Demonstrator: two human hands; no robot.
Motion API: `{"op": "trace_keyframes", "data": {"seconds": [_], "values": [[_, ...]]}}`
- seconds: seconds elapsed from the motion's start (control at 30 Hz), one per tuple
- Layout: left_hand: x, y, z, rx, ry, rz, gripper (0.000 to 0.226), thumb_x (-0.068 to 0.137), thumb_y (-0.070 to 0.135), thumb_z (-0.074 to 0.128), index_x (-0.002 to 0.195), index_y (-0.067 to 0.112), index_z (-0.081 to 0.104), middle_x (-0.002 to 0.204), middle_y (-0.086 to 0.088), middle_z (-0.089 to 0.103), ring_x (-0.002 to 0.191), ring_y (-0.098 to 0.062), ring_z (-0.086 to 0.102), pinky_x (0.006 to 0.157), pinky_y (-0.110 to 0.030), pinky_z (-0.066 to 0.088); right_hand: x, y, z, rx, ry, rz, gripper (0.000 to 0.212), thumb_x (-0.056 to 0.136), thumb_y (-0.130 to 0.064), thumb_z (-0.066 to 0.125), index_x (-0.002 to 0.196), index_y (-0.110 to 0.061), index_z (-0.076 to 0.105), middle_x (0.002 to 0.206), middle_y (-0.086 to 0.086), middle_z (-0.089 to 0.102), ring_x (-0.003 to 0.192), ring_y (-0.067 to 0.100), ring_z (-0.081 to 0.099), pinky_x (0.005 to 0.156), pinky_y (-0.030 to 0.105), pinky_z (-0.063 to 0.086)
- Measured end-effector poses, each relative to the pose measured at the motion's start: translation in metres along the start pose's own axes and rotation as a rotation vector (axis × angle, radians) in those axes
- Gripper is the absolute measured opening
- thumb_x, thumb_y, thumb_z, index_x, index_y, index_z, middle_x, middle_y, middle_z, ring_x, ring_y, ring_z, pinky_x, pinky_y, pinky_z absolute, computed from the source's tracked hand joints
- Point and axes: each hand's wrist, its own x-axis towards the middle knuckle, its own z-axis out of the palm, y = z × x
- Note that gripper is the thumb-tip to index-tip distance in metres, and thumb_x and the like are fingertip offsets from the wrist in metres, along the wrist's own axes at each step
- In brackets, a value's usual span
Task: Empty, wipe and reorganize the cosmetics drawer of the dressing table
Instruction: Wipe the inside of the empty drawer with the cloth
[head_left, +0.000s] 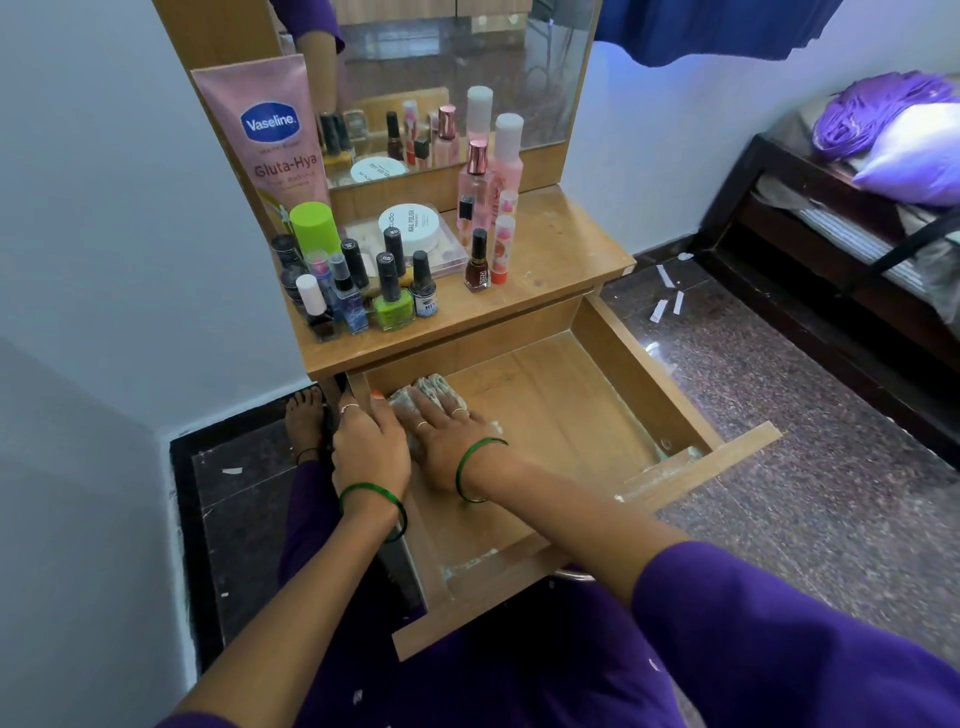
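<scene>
The wooden drawer (644, 379) of the dressing table is pulled out, and nothing lies on its floor but a cloth. That crumpled pale cloth (428, 391) sits in the drawer's far left corner. My right hand (449, 441) presses flat on it with straight fingers. My left hand (370, 441) grips the drawer's left wall beside the cloth, fingers curled over the edge. The cosmetics stand on the tabletop: nail polish bottles (389, 296), a pink Vaseline tube (270, 140), a white round jar (409, 224) and pink spray bottles (491, 171).
A mirror (452, 78) rises behind the tabletop. White residue marks the drawer's front corners (670, 457). My foot (304, 415) rests on the dark floor left of the drawer. A bed with purple bedding (893, 135) stands at the right. Paper scraps (667, 296) litter the floor.
</scene>
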Motion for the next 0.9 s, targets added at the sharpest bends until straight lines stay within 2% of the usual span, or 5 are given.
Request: {"op": "trace_keyframes", "data": {"seconds": [0.23,0.37,0.53,0.73,0.9], "values": [[0.0,-0.002,0.001,0.046,-0.017,0.002,0.027,0.095,0.032,0.045,0.11,0.009,0.047,0.107,-0.014,0.059,0.096,-0.036,0.058,0.08,-0.043,0.047,-0.006,0.058,-0.012,-0.053,0.01,0.282,0.071,0.092,-0.013,0.032,0.149,-0.022,-0.01,0.155,0.01,-0.023,0.143,0.038,-0.008,0.099,0.067,0.033],[-0.003,-0.002,0.0,0.017,-0.013,0.003,0.025,0.096,0.026,0.046,0.112,0.007,0.047,0.11,-0.017,0.058,0.098,-0.038,0.057,0.08,-0.042,0.045,-0.016,0.097,-0.026,0.038,0.081,0.453,0.064,0.094,-0.012,0.026,0.149,-0.013,-0.007,0.154,0.02,-0.016,0.143,0.042,0.001,0.11,0.058,0.027],[-0.005,-0.001,0.001,-0.002,-0.02,0.006,0.017,0.095,0.023,0.045,0.104,0.009,0.046,0.105,-0.018,0.059,0.093,-0.038,0.058,0.083,-0.049,0.049,-0.008,0.107,-0.031,0.085,0.132,0.522,0.079,0.095,-0.052,0.034,0.149,-0.011,-0.006,0.156,0.017,-0.013,0.143,0.04,0.009,0.112,0.051,0.027],[-0.004,0.003,-0.002,-0.004,-0.026,-0.005,0.01,0.097,0.023,0.044,0.1,0.015,0.04,0.111,-0.022,0.057,0.1,-0.042,0.055,0.087,-0.05,0.046,-0.009,0.109,-0.024,0.089,0.273,0.568,0.054,0.097,-0.005,0.026,0.146,0.005,0.005,0.15,0.033,0.01,0.132,0.046,0.031,0.1,0.051,0.041],[-0.006,0.002,-0.002,-0.006,-0.021,0.013,0.008,0.097,0.023,0.043,0.097,0.016,0.038,0.109,-0.021,0.056,0.1,-0.042,0.055,0.086,-0.049,0.045,-0.01,0.099,-0.006,0.177,0.252,0.767,0.044,0.094,0.007,0.023,0.137,0.017,0.018,0.135,0.044,0.03,0.112,0.053,0.048,0.072,0.05,0.051]]}}
